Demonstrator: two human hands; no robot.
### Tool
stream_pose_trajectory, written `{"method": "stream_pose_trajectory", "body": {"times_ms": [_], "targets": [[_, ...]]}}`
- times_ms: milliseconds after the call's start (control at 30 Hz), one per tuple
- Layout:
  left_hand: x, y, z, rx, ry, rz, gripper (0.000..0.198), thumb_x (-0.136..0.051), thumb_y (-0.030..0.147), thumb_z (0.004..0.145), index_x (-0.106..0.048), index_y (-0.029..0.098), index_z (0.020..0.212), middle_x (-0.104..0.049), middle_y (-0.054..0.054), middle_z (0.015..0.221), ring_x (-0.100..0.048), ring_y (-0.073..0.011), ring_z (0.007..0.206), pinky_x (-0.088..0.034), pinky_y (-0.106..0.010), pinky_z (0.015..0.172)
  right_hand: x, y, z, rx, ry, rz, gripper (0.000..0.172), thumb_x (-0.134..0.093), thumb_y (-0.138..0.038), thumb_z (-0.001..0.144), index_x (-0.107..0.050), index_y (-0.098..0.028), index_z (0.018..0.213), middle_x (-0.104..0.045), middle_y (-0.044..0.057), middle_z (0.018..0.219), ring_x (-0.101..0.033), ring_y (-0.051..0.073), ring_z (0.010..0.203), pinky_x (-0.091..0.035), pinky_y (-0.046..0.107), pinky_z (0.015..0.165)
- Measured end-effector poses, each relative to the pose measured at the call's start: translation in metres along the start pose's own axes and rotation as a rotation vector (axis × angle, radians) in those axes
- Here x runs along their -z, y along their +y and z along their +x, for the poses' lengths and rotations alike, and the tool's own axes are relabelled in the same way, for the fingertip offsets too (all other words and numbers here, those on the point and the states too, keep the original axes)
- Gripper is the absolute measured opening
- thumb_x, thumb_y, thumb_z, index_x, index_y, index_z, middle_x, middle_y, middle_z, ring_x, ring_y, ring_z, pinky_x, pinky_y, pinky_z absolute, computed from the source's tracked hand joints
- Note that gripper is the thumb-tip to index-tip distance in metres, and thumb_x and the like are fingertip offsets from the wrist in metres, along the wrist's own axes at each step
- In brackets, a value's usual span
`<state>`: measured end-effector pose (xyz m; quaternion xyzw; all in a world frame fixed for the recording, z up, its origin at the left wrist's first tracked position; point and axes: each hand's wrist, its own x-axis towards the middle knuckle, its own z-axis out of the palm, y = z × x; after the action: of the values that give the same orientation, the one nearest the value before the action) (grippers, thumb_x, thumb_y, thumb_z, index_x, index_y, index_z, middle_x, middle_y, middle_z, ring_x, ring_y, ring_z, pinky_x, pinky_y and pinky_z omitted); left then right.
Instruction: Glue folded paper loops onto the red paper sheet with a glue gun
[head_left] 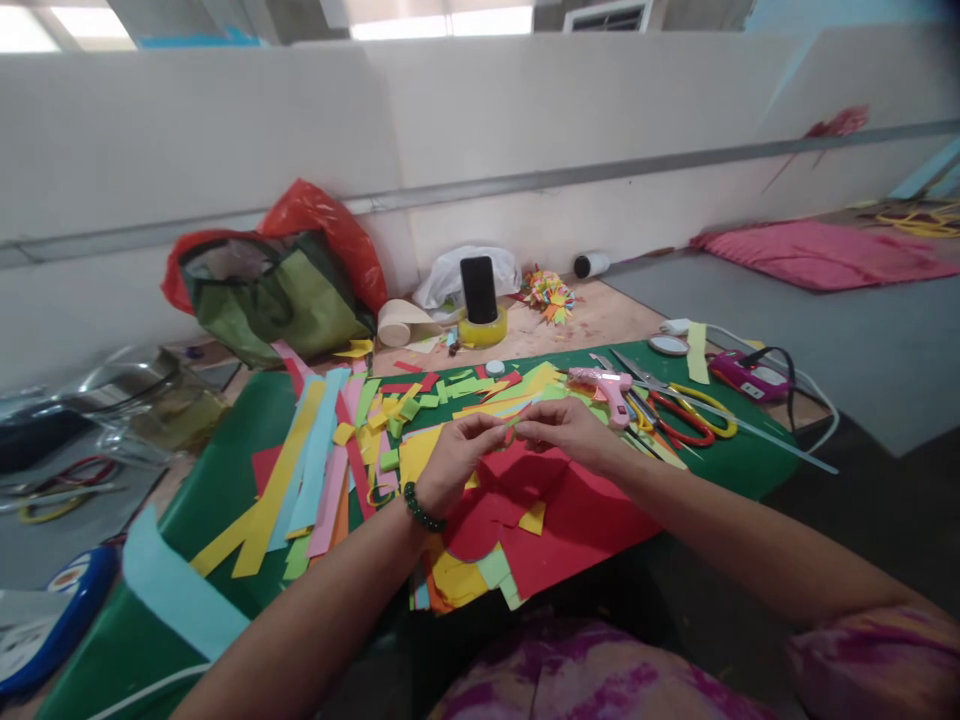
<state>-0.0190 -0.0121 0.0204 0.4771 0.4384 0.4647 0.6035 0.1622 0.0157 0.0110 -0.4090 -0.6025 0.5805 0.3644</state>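
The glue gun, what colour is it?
The glue gun is pink, seen in the head view.

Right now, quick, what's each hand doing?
Left hand: closed, pinching a small green paper piece.
Right hand: closed, seemingly pinching the same piece.

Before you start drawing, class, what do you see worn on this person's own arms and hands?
The left hand and right hand are ungloved. A dark green beaded bracelet circles the left wrist; the right wrist has none. A blotchy purple-and-pink sleeve shows on the right arm; no left sleeve is visible.
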Motion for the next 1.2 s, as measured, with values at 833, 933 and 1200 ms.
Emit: {"method": "stream_pose_trajectory", "body": {"times_ms": [833,933,1200], "targets": [[-0.005,0.0,-0.003,0.05,-0.047,-0.002,0.032,-0.082,0.04,0.062,-0.065,0.014,0.069,-0.064,-0.001,0.065,-0.055,-0.0109,0.063,-0.042,-0.025,0.067,0.0,-0.012,-0.002,-0.088,0.068,0.029,0.026,-0.078,-0.04,0.061,-0.071,-0.015,0.066,-0.061,-0.001,0.055,-0.05,0.008,0.052,-0.039,0.024,0.053],[-0.006,0.0,-0.003,0.048,-0.041,-0.01,0.034,-0.082,0.042,0.061,-0.066,0.014,0.07,-0.065,-0.001,0.065,-0.056,-0.0107,0.063,-0.043,-0.025,0.067,0.0,-0.011,-0.001,-0.098,0.064,0.046,0.028,-0.079,-0.041,0.06,-0.072,-0.015,0.067,-0.063,0.0,0.057,-0.05,0.008,0.052,-0.039,0.024,0.052],[-0.007,0.003,-0.005,0.162,-0.051,0.004,0.045,-0.08,0.055,0.062,-0.068,0.014,0.078,-0.067,-0.003,0.079,-0.063,-0.0128,0.068,-0.045,-0.022,0.059,0.001,-0.017,-0.004,-0.007,0.057,0.042,0.027,-0.077,-0.042,0.062,-0.07,-0.016,0.066,-0.061,-0.001,0.057,-0.047,0.007,0.05,-0.039,0.025,0.051]]}}
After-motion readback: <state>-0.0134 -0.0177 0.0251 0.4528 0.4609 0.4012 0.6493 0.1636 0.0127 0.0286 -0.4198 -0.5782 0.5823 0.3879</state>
